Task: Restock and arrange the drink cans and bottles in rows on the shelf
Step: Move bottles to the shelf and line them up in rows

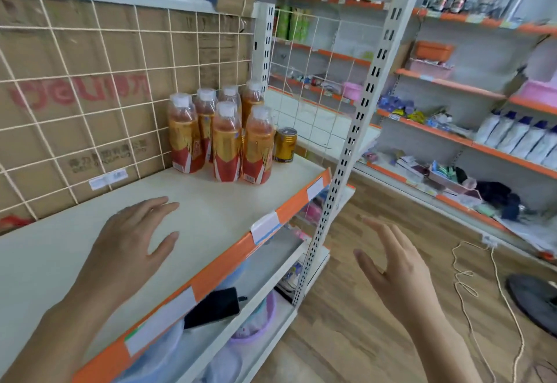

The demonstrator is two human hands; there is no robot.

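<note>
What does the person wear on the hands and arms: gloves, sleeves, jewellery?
Nothing visible. The left hand and right hand are bare, with no gloves, rings or watch. Both forearms are uncovered; no sleeve shows.

A cream shelf point(211, 211) carries a tight cluster of six upright orange-drink bottles point(226, 141) with white caps, standing at its far end, toward 12 o'clock. One gold can point(285, 144) stands upright just beside them at their 3 o'clock. An orange front strip point(229, 257) with white labels point(265, 227) edges the board.
</note>
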